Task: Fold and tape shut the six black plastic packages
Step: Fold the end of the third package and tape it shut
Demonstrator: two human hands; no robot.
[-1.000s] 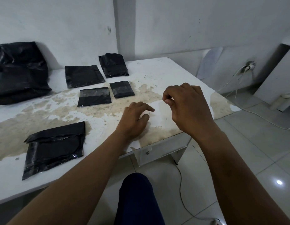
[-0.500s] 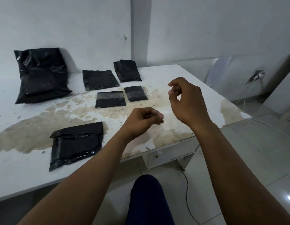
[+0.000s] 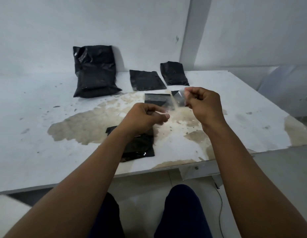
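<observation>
A strip of clear tape (image 3: 176, 103) is stretched in the air between my hands. My left hand (image 3: 146, 117) pinches its lower end and my right hand (image 3: 203, 107) pinches its upper end. Below my left wrist lies a folded black package (image 3: 140, 146) near the table's front. Further back lie a small package with a tape band (image 3: 157, 99), a smaller one (image 3: 175, 92) mostly hidden behind the tape, a flat package (image 3: 146, 79), a bulkier one (image 3: 174, 73), and a large black package (image 3: 95, 71) leaning on the wall.
The white table (image 3: 37, 152) has a wide brown worn patch in its middle and a peeling front edge. A wall corner rises behind it. My knees in dark trousers sit under the front edge, with tiled floor and a thin cable at the right.
Both hands rose from the table's right end and moved left over the packages. They now hold a tape strip pulled between them; the view swung left.
</observation>
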